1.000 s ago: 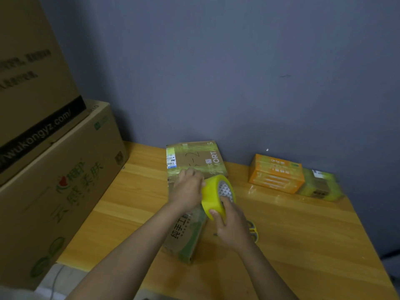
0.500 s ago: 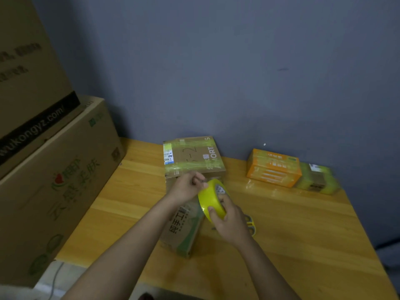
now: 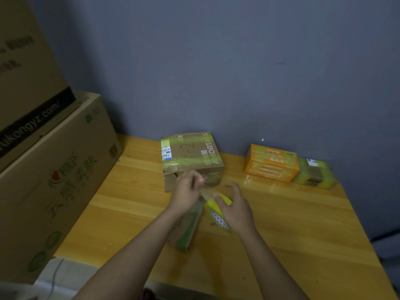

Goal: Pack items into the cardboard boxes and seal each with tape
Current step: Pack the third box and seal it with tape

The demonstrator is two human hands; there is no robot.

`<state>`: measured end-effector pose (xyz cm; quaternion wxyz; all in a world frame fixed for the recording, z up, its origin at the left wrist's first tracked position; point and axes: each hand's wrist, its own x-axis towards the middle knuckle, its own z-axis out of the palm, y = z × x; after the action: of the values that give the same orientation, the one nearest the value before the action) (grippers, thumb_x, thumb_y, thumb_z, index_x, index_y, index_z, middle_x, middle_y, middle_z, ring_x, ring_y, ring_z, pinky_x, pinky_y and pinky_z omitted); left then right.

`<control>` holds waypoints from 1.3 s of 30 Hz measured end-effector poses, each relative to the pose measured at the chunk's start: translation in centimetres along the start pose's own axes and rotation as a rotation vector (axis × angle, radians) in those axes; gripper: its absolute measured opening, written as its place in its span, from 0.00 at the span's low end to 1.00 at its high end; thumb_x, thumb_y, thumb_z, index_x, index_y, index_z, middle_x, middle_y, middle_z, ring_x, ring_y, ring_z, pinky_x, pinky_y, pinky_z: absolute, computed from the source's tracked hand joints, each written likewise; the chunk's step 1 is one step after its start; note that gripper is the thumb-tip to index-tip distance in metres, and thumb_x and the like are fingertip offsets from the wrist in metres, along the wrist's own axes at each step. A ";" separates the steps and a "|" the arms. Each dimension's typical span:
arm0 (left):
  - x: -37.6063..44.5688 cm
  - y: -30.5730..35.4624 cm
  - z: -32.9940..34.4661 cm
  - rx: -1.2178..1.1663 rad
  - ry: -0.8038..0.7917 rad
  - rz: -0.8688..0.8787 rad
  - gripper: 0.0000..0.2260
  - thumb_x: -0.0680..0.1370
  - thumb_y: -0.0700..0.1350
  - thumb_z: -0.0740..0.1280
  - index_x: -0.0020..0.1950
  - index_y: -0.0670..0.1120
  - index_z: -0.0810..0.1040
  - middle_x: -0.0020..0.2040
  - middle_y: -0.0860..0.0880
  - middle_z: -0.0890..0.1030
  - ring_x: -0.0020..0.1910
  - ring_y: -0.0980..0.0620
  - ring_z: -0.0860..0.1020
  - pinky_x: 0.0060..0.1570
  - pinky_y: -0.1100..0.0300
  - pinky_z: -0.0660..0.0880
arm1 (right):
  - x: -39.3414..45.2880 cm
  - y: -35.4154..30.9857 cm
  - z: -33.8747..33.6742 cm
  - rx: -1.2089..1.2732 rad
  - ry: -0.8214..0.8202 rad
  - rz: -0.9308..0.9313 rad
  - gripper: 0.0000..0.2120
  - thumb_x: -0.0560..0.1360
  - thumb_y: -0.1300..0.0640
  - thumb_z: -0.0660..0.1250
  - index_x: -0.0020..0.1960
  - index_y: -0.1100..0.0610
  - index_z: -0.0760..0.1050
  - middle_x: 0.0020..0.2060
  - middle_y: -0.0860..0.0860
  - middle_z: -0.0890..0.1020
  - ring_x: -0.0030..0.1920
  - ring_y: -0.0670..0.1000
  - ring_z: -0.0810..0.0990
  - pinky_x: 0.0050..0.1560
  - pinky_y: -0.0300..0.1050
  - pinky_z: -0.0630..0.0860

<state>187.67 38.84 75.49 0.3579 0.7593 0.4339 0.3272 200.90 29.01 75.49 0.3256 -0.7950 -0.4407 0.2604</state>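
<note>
Left hand [image 3: 186, 191] pinches the tape end, right hand [image 3: 234, 210] grips the tape roll [image 3: 216, 204] — light, sticky, hold by its rim.

We've got a yellow tape roll [image 3: 218, 202], brown boxes with greenish tape, like the one [image 3: 191, 156] at the table's [image 3: 303, 224] far edge, an orange box [image 3: 270, 164], honey-coloured wood table, blue-grey wall [image 3: 216, 61].
</note>
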 end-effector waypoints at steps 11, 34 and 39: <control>-2.2 -5.1 0.5 -0.143 -0.050 -0.052 0.12 0.83 0.42 0.56 0.42 0.56 0.65 0.36 0.55 0.67 0.36 0.56 0.67 0.36 0.58 0.63 | 0.7 0.0 2.2 -0.192 -0.090 -0.090 0.10 0.79 0.45 0.62 0.58 0.44 0.78 0.56 0.50 0.75 0.53 0.55 0.78 0.49 0.48 0.75; -6.7 -11.8 -1.0 0.076 -0.286 -0.780 0.22 0.74 0.54 0.72 0.61 0.43 0.77 0.57 0.43 0.80 0.57 0.43 0.78 0.52 0.51 0.77 | 2.0 1.0 3.1 -0.348 -0.126 -0.076 0.08 0.79 0.47 0.63 0.52 0.46 0.81 0.56 0.51 0.77 0.49 0.53 0.78 0.45 0.50 0.77; -7.0 -10.3 -1.5 0.435 -0.187 -0.726 0.21 0.75 0.60 0.67 0.59 0.47 0.75 0.54 0.46 0.80 0.52 0.44 0.79 0.47 0.55 0.71 | 1.7 1.6 3.9 -0.260 -0.145 -0.068 0.09 0.79 0.48 0.64 0.54 0.47 0.81 0.56 0.51 0.77 0.54 0.53 0.77 0.50 0.49 0.74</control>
<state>179.19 36.72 66.46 0.3190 0.6416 0.6975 0.0108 199.83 30.93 71.49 0.1960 -0.7941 -0.5198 0.2466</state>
